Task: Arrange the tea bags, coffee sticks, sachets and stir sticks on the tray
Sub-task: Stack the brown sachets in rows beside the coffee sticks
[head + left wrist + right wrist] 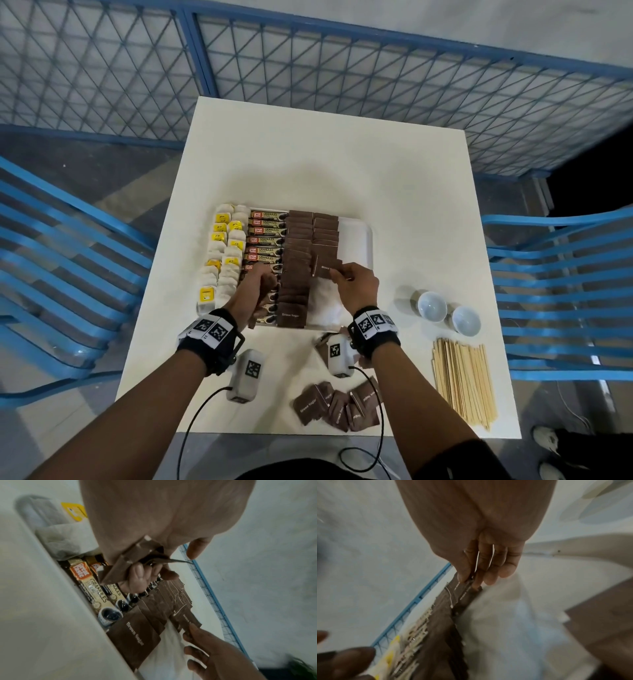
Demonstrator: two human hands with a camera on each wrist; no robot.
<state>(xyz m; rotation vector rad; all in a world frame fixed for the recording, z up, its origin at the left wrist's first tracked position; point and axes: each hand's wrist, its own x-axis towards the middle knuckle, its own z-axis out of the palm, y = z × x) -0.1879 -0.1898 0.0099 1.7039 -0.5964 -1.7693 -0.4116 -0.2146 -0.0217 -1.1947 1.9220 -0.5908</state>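
A white tray (356, 236) holds columns of tea bags (224, 253), coffee sticks (267, 236) and brown sugar sachets (296, 260). My right hand (356, 287) pinches one brown sachet (327, 269) at the near end of the second sachet column, over the tray. My left hand (260, 284) hovers above the coffee sticks and grips a small bunch of brown sachets (130, 561) in its curled fingers. More loose brown sachets (337, 406) lie on the table near the front edge. A bundle of wooden stir sticks (462, 380) lies at the front right.
Two small white bowls (432, 306) stand right of the tray, beyond the stir sticks. The white table (329, 164) is bordered by blue slatted chairs (61, 267) on both sides and a blue mesh fence (308, 61) behind. The tray's right strip shows bare white.
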